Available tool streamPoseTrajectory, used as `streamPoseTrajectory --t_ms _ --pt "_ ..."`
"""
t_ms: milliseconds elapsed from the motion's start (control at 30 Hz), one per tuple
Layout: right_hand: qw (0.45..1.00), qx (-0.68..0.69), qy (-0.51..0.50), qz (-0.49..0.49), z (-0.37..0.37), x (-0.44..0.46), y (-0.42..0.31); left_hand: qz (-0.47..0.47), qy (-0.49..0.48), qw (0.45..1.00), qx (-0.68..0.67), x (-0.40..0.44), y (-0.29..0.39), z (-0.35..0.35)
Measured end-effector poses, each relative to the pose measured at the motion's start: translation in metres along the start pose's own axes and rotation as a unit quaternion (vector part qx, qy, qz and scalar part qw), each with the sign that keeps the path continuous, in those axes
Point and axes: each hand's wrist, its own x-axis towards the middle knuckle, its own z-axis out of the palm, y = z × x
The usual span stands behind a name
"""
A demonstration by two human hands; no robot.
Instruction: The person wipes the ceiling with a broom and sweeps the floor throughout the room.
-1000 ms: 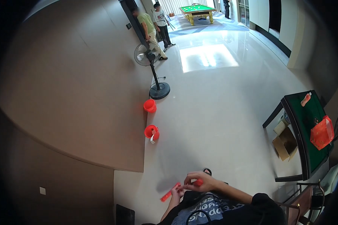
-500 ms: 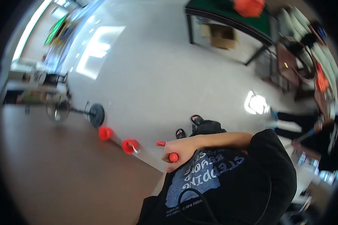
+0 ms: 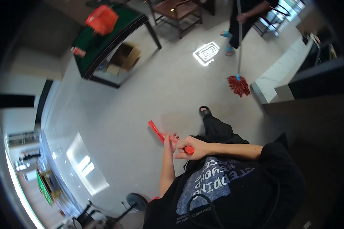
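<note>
A red tool [image 3: 155, 130] with a long narrow bar-like end is held in front of my waist, above the floor; its exact kind cannot be made out. My right hand [image 3: 195, 145] is wrapped round its red handle, whose rounded butt pokes out of the fist. My left hand [image 3: 169, 144] is by the tool's bar end, fingers apart and palm turned up. It seems to touch the bar without closing on it.
A person nearby holds a mop [image 3: 239, 86] with a red head. A green-topped table [image 3: 122, 23] carries a red-orange container [image 3: 102, 20], with a cardboard box [image 3: 125, 56] below. A counter [image 3: 275, 82] stands right; a stand's round base [image 3: 137, 202] lies lower left.
My view has swung round to the right, bringing the mop into sight; the red buckets have almost left it. My left hand, earlier mostly hidden behind the right, now shows with fingers spread.
</note>
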Motion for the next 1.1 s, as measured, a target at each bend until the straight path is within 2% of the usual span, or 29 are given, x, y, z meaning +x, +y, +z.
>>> streamPoseTrajectory --t_ms 67,133,200,267,333,367,433,467,533,600,667,700,733,767,800,833,900,933,1000,1067,1100 --pt "0.997 0.006 0.071 0.008 -0.007 -0.017 0.004 -0.078 -0.063 0.995 -0.002 0.01 0.002 0.032" --pt "0.989 0.004 0.148 0.019 -0.022 -0.025 0.009 -0.106 -0.082 0.991 0.015 0.0 0.005 0.091" --pt "0.982 -0.003 0.188 0.003 -0.038 -0.041 0.015 -0.038 -0.079 0.993 0.073 -0.005 -0.009 0.149" --pt "0.972 -0.04 0.227 -0.046 -0.062 -0.056 0.023 -0.062 -0.078 0.992 0.071 0.018 -0.027 0.178" --pt "0.967 -0.061 0.245 -0.044 -0.087 -0.074 0.016 -0.065 -0.079 0.99 0.097 0.051 -0.051 0.201" --pt "0.967 -0.083 0.237 -0.051 -0.102 -0.084 0.017 -0.06 -0.096 0.989 0.1 0.032 -0.059 0.238" --pt "0.964 -0.117 0.23 -0.065 -0.14 -0.103 0.012 0.06 -0.075 0.983 0.156 -0.045 -0.072 0.323" --pt "0.964 -0.104 0.237 -0.06 -0.155 -0.114 0.003 0.064 -0.084 0.982 0.155 -0.023 -0.086 0.326" --pt "0.963 -0.1 0.244 -0.059 -0.181 -0.132 -0.003 -0.033 -0.116 0.98 0.16 0.06 -0.113 0.311" --pt "0.965 -0.084 0.247 0.007 -0.202 -0.157 0.002 -0.054 -0.113 0.98 0.152 0.103 -0.136 0.306" --pt "0.966 -0.077 0.244 0.018 -0.221 -0.177 -0.013 -0.204 -0.012 0.973 0.11 0.119 -0.146 0.323" --pt "0.978 -0.078 0.193 0.021 -0.228 -0.185 -0.026 -0.162 0.057 0.982 0.08 0.095 -0.148 0.349" --pt "0.987 -0.078 0.141 0.025 -0.236 -0.192 -0.034 -0.161 0.054 0.983 0.077 0.109 -0.155 0.351" --pt "0.986 -0.094 0.131 -0.029 -0.241 -0.193 -0.036 -0.205 0.069 0.976 0.039 0.125 -0.156 0.352" --pt "0.986 -0.096 0.13 -0.029 -0.245 -0.194 -0.04 -0.25 0.087 0.964 0.001 0.121 -0.155 0.359" --pt "0.981 -0.048 0.175 -0.066 -0.247 -0.194 -0.044 -0.243 0.084 0.963 0.078 0.117 -0.151 0.37" --pt "0.944 0.001 0.292 -0.153 -0.245 -0.184 -0.058 -0.254 0.092 0.959 0.083 0.128 -0.142 0.386" --pt "0.943 0.001 0.292 -0.157 -0.242 -0.177 -0.058 -0.268 0.103 0.954 0.087 0.133 -0.135 0.388" --pt "0.908 -0.005 0.408 -0.096 -0.236 -0.166 -0.056 -0.271 0.086 0.952 0.11 0.136 -0.109 0.381" --pt "0.905 -0.009 0.417 -0.082 -0.237 -0.153 -0.028 -0.267 0.166 0.949 -0.037 0.149 -0.08 0.383" --pt "0.91 -0.011 0.411 -0.058 -0.235 -0.143 -0.016 -0.266 0.161 0.95 -0.041 0.154 -0.067 0.378"
